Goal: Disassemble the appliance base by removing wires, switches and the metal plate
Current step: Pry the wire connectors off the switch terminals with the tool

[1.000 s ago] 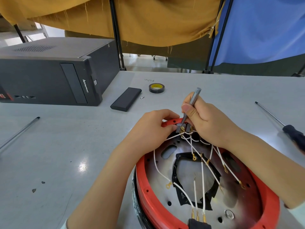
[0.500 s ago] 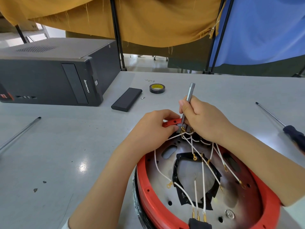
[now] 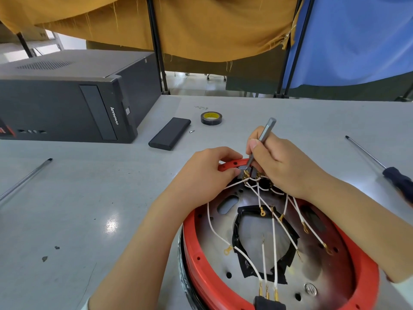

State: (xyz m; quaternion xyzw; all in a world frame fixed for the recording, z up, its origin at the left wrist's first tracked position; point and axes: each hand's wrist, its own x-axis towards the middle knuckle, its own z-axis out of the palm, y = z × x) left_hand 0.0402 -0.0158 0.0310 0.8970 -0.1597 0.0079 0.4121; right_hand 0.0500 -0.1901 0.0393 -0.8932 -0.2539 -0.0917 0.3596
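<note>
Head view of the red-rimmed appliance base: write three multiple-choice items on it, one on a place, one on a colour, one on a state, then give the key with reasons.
1. Where does the black-and-yellow roll of tape lie?
A. inside the base
B. on the grey table beyond the hands
C. on the computer case

2. What colour are the thin wires across the round metal plate?
A. white
B. blue
C. green

3. What does the right hand do?
A. rests flat on the table
B. holds the slim grey metal tool
C. lifts the plate

Key: 1 B, the roll sits on bare tabletop past the red rim; 2 A, all are white with gold terminals; 3 B, its grip curls round the tool, whose tip points at the rim's far-edge terminals.
</note>
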